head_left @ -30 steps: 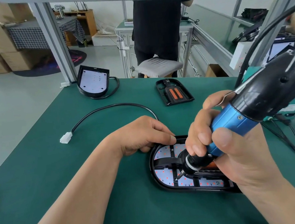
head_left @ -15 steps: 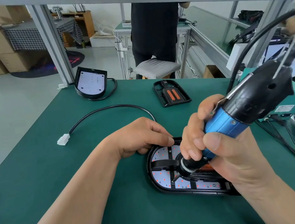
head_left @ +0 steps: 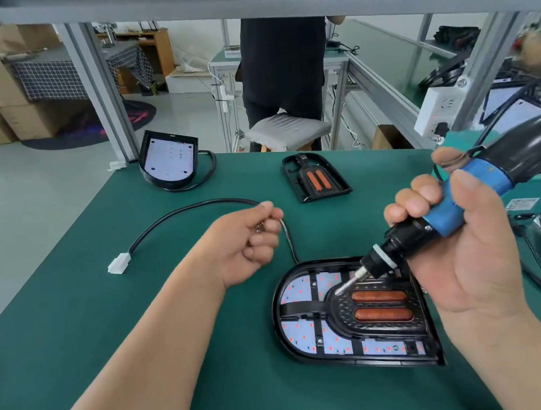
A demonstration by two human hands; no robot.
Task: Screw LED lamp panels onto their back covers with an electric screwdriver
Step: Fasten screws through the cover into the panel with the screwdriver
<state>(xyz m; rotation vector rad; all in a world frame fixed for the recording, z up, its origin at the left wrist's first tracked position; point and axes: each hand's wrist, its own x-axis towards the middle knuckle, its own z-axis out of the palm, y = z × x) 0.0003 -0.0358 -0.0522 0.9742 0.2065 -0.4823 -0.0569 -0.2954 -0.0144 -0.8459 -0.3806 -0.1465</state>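
Observation:
A black back cover [head_left: 360, 358] lies on the green table and holds a white LED panel [head_left: 302, 334] with red dots and two orange strips. My right hand [head_left: 469, 249] grips a blue and black electric screwdriver [head_left: 458, 210]. Its bit [head_left: 347, 286] hovers just above the panel's upper middle. My left hand [head_left: 249, 241] is off the lamp, up and to its left. The fingers are curled, and a small metal screw [head_left: 259, 229] is pinched between thumb and forefinger.
The lamp's black cable [head_left: 195, 210] curves left to a white connector [head_left: 119, 264]. A second lamp [head_left: 169, 159] and a loose black cover [head_left: 315, 179] lie at the table's far side. A person stands behind a stool beyond it. A green box and cables crowd the right edge.
My left hand has lifted off the lamp's rim and drawn back to the upper left. The screwdriver has risen off the panel and shifted right, so the orange strips now show.

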